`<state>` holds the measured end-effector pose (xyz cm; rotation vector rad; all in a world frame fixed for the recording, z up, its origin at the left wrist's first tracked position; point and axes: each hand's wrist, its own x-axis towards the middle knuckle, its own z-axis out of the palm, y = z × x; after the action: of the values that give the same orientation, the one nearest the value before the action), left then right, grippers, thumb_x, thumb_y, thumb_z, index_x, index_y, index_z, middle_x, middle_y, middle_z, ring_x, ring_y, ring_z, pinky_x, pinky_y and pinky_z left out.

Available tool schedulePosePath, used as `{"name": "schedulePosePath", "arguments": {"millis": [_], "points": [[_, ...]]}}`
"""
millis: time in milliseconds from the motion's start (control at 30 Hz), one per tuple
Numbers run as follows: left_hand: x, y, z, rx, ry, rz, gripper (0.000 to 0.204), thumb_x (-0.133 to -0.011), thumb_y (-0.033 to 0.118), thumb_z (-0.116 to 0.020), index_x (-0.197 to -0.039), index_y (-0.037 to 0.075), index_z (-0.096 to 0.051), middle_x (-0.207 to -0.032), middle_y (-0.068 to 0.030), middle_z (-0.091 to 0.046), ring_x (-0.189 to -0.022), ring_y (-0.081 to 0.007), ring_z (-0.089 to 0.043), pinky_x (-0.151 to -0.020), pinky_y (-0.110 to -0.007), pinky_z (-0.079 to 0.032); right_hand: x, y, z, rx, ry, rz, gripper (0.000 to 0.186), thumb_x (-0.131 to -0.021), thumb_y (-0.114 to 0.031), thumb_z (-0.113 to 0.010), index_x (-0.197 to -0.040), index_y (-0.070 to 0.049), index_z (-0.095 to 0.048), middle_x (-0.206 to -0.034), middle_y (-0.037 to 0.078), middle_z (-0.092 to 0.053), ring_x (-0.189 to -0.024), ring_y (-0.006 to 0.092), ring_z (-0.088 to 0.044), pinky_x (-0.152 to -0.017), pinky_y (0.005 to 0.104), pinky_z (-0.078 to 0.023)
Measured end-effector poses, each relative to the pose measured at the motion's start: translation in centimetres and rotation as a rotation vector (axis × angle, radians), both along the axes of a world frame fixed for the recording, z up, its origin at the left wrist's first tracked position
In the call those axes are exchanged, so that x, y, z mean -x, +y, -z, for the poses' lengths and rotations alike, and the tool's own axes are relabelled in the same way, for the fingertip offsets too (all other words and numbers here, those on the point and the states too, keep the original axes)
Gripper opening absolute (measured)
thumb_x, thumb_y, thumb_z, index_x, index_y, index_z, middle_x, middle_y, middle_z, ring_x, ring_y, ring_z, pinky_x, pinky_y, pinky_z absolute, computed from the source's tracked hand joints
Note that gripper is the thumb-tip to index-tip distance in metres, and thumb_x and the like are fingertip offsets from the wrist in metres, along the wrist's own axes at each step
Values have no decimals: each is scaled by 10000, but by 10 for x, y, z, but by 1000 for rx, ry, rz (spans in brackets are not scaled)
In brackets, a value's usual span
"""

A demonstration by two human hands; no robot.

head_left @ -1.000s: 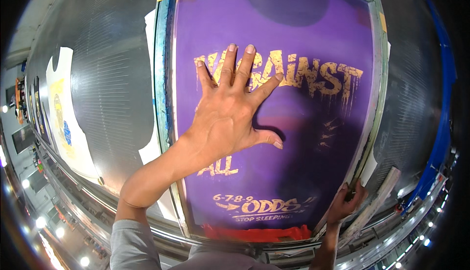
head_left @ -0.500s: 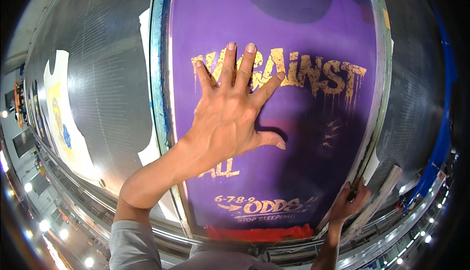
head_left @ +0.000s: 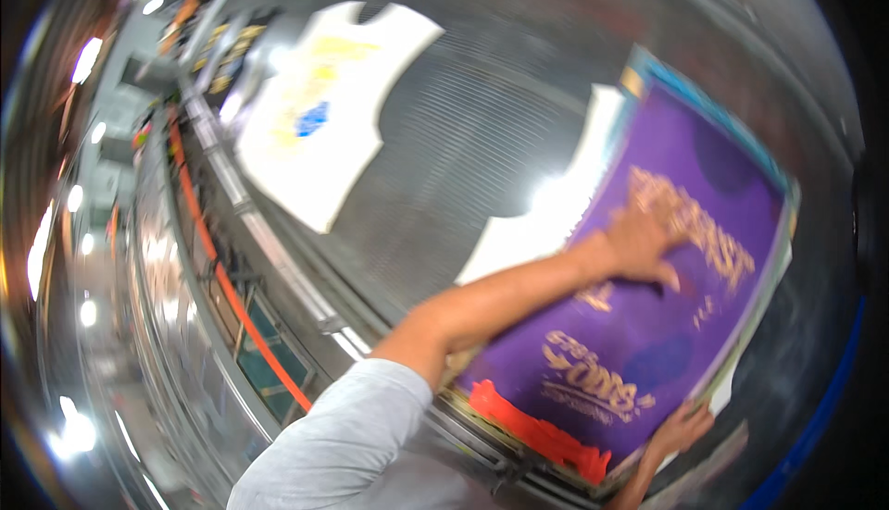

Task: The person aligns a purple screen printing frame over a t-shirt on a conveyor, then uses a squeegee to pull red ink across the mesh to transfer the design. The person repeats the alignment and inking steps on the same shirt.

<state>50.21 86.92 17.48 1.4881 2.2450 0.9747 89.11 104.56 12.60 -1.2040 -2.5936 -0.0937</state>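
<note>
A screen-printing frame (head_left: 752,119) with purple mesh (head_left: 519,362) lies tilted on the right, over a white shirt (head_left: 519,240). Gold-toned lettering shows through the mesh, and a band of red ink (head_left: 537,436) runs along its near end. My left hand (head_left: 646,237) rests on the upper lettering, palm down and fingers stretched out, though motion blurs it. At the frame's near right side, my right hand (head_left: 681,431) has its fingers curled on the edge. The underside of that grip is hidden.
Another white shirt (head_left: 310,140) with a yellow and blue print lies flat on the dark table (head_left: 444,121). A metal rail (head_left: 278,251) edges the table, with an orange-red strip (head_left: 227,283) beyond it. A pale strip (head_left: 708,473) sits beside my right hand.
The view has swung left, so the frame now appears farther right and tilted, and more of the other shirt and rail shows. Both hands keep their places on the frame.
</note>
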Motion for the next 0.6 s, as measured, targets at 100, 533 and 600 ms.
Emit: {"name": "schedulePosePath", "arguments": {"millis": [100,533,600], "points": [[-37,-84,-74,-113,20,-60,918,-729,519,-776,-1485,123,-437,-1570,-267,-282,-1477,-457,-207,-1135,-731,-93,3,-6,18,14,-83,0,432,-998,-279,-532,-1310,17,-574,-1130,180,-551,-1013,363,-583,-877,442,-470],[-230,-706,-120,166,-412,-834,807,-911,539,-623,-1547,146,-321,-1528,-169,-424,-1363,-379,-449,-1124,-475,-365,154,-269,-56,-226,-40,107,531,-993,-453,-507,-1255,5,-573,-1111,237,-574,-973,395,-604,-785,528,-510],[-261,-783,-125,185,-298,-1109,824,-874,515,-667,-1510,84,-370,-1472,-192,-482,-1261,-393,-541,-1069,-465,-430,203,-344,-22,-194,-30,-23,446,-1005,-398,-531,-1178,8,-592,-1149,214,-561,-1041,401,-581,-796,520,-528]]}}
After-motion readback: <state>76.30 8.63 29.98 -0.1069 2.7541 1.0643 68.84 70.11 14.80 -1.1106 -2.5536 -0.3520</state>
